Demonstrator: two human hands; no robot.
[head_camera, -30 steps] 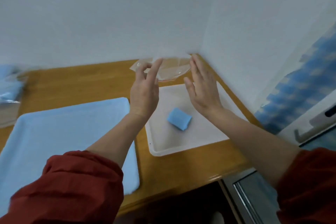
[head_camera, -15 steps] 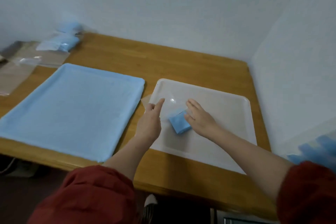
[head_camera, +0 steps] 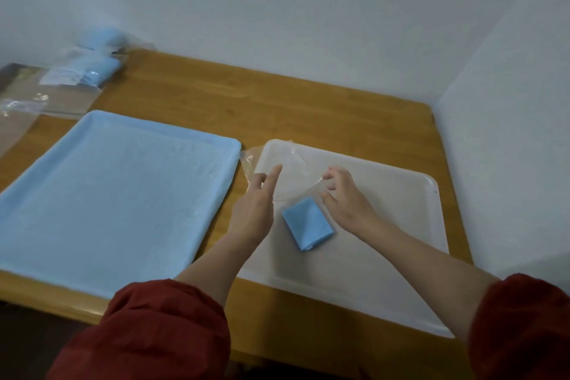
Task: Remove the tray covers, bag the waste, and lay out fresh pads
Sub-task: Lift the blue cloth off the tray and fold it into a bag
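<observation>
A folded blue pad (head_camera: pixel 308 224) lies on the bare white tray (head_camera: pixel 401 225) at the right of the table. Just beyond the pad, both hands hold a clear plastic wrapper (head_camera: pixel 288 160) over the tray's far left corner. My left hand (head_camera: pixel 254 210) pinches the wrapper's left side, with its index finger sticking out straight. My right hand (head_camera: pixel 342 197) pinches the right edge with curled fingertips. The film is stretched between the two hands. The left tray is covered by a spread blue pad (head_camera: pixel 117 194).
Packs of blue pads (head_camera: pixel 89 71) in clear wrap lie at the table's back left, with flat clear bags (head_camera: pixel 21 108) beside them. White walls close the table's back and right sides. Bare wood (head_camera: pixel 277 102) shows behind both trays.
The view swung from the wall corner to the whole table. Both hands came down with the wrapper to just above the white tray, beyond the folded pad.
</observation>
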